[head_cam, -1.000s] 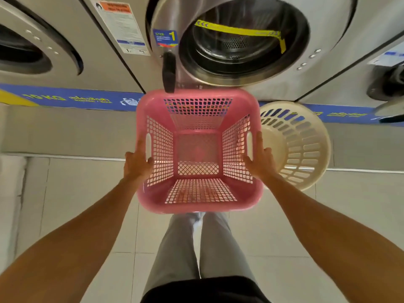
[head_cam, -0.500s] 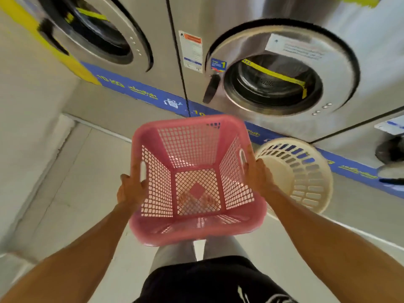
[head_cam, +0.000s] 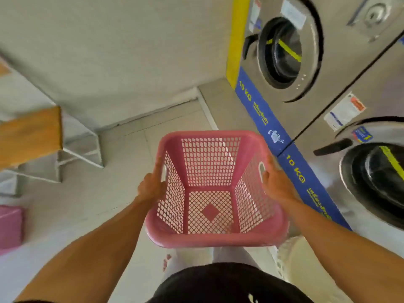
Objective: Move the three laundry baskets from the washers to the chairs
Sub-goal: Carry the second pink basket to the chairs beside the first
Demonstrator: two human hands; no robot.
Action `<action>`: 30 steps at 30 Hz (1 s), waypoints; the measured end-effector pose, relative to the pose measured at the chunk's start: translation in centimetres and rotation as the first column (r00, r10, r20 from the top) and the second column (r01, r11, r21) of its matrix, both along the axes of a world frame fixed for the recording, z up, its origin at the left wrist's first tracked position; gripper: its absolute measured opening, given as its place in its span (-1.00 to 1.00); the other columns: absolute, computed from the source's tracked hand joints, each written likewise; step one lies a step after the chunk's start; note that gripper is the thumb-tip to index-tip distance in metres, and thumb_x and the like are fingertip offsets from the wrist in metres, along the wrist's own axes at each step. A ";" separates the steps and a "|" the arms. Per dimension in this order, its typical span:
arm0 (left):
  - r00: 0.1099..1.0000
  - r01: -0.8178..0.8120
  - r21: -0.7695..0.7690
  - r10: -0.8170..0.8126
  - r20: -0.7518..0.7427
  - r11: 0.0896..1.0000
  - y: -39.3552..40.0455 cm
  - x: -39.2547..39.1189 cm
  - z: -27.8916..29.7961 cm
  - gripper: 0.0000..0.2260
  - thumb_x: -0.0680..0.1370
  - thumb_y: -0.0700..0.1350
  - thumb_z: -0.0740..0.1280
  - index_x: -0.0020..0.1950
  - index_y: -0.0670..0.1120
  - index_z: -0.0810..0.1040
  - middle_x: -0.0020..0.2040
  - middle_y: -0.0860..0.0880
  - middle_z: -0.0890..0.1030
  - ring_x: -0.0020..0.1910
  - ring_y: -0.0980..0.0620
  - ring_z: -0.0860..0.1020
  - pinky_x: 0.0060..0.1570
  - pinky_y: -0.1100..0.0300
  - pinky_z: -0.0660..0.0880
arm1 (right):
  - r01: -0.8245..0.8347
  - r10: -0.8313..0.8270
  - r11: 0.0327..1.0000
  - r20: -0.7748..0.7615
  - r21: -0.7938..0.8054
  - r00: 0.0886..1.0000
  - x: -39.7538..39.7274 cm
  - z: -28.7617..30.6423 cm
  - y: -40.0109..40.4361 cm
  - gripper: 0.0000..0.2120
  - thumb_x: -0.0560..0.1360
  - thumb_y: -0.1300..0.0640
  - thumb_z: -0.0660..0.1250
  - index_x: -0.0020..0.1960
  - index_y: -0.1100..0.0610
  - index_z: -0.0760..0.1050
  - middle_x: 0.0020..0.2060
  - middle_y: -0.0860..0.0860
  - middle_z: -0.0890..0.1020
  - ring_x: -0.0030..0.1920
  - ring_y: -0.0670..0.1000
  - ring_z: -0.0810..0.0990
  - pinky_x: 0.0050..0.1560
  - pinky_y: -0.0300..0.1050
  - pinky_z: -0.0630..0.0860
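I hold an empty pink square laundry basket (head_cam: 215, 237) in the air in front of my waist. My left hand (head_cam: 151, 187) grips its left handle slot and my right hand (head_cam: 276, 186) grips its right one. A cream round basket (head_cam: 290, 256) shows partly at the lower right, behind my right forearm, on the floor by the washers. Another pink object (head_cam: 9, 228), maybe a basket, sits at the far left edge. A wooden-seated chair or bench (head_cam: 30, 136) with a white metal frame stands at the left.
Steel front-load washers (head_cam: 284, 53) (head_cam: 376, 184) with a blue base strip line the right side. A plain wall closes the far end. Pale tiled floor (head_cam: 113, 171) lies between the washers and the wooden seat.
I have turned left, away from the washers, carrying the pink basket. The washers slid to the right of the view, the cream basket dropped to the lower right, and the wooden seat came into sight.
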State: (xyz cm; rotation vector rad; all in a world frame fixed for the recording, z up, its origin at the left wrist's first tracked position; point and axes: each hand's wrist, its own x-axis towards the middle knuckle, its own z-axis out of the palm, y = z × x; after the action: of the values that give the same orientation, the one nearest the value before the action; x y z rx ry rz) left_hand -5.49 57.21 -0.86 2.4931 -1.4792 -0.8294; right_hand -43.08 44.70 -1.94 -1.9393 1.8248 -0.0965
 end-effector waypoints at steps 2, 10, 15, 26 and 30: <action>0.997 -0.078 -0.013 0.078 -0.004 0.997 3.8 1.9 0.5 -0.10 0.56 0.08 0.34 0.54 0.28 -0.36 -0.08 -0.18 0.65 -0.37 -0.04 0.64 -0.35 0.09 0.62 | -0.097 0.096 0.995 -0.067 -0.008 0.993 3.4 0.7 0.1 -0.41 0.68 -0.05 0.03 0.64 -0.20 -0.14 -0.11 0.28 0.63 -0.11 0.29 0.65 -0.13 0.08 0.51; 0.920 -0.392 -0.082 0.387 -0.065 0.916 22.4 8.9 -0.2 -0.08 0.45 0.35 0.27 0.47 0.41 -0.43 0.01 -0.24 0.65 -0.25 -0.17 0.68 -0.20 -0.14 0.66 | -0.406 0.400 0.914 -0.131 -0.020 0.907 17.7 4.6 8.2 -0.40 0.70 -0.03 0.05 0.64 -0.18 -0.17 -0.16 0.19 0.57 -0.20 0.19 0.61 -0.28 -0.08 0.39; 0.850 -0.521 -0.111 0.527 0.025 0.846 34.1 13.6 0.5 -0.13 0.38 0.42 0.15 0.45 0.44 -0.42 0.09 -0.28 0.61 -0.12 -0.28 0.67 -0.10 -0.20 0.63 | -0.543 0.539 0.835 -0.066 -0.087 0.840 26.3 5.1 15.7 -0.36 0.69 -0.05 0.08 0.59 -0.25 -0.25 -0.34 0.11 0.51 -0.49 0.00 0.50 -0.54 -0.20 0.37; 0.713 -0.686 -0.173 0.700 0.032 0.707 48.6 22.4 1.4 -0.14 0.57 0.07 0.29 0.50 0.39 -0.38 -0.08 -0.19 0.64 -0.33 -0.08 0.65 -0.37 -0.04 0.65 | -0.696 0.698 0.712 -0.013 -0.098 0.716 41.7 4.5 26.2 -0.34 0.70 0.03 0.11 0.59 -0.25 -0.25 -0.27 0.14 0.54 -0.46 0.05 0.55 -0.58 -0.19 0.37; 0.677 -0.729 -0.145 0.736 -0.005 0.669 52.1 26.6 0.3 -0.13 0.57 0.06 0.29 0.50 0.38 -0.39 -0.10 -0.16 0.65 -0.36 -0.04 0.66 -0.38 -0.01 0.66 | -0.733 0.736 0.675 0.003 -0.086 0.677 48.3 3.5 28.4 -0.36 0.70 0.01 0.08 0.58 -0.28 -0.27 -0.29 0.13 0.55 -0.48 0.05 0.57 -0.58 -0.20 0.39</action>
State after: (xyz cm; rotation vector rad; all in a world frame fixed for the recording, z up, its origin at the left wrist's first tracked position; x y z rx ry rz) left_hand 21.10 109.36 -0.56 2.6490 -0.3787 -0.4726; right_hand 5.27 73.13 1.55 -2.5579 0.8853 0.0659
